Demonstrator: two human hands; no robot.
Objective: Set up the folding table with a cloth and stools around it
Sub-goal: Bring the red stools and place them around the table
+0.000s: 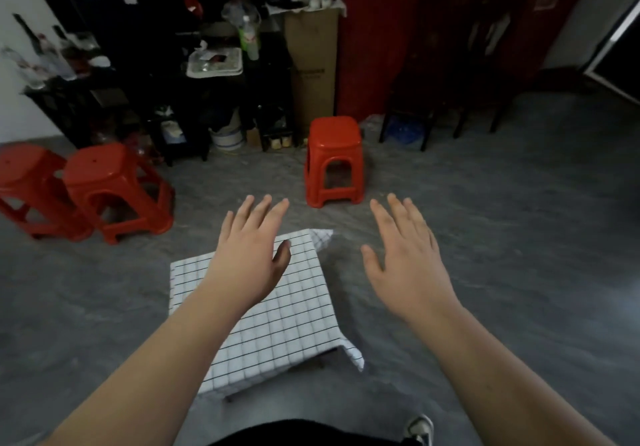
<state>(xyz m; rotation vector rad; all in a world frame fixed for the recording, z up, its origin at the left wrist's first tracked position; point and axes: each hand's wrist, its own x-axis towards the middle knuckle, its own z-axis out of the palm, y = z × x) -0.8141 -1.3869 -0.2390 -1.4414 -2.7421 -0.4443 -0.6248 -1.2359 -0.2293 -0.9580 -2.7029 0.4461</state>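
A small low folding table stands on the grey floor, covered by a white cloth with a black grid [287, 321]; its corners hang over the edges. My left hand [249, 255] hovers above the cloth's far part, fingers spread, holding nothing. My right hand [405, 258] is stretched out beyond the table's right edge, also empty with fingers apart. One red plastic stool [334, 161] stands past the table, straight ahead. Two more red stools [114, 189] [27, 186] stand side by side at the far left.
Dark shelves and a low black table [156, 92] crowded with bottles, a tray and boxes line the back wall. A tall cardboard box [313, 64] stands beside a red wall. Dark wooden chairs [450, 75] stand at the back right. My shoe [420, 428] shows at the bottom.
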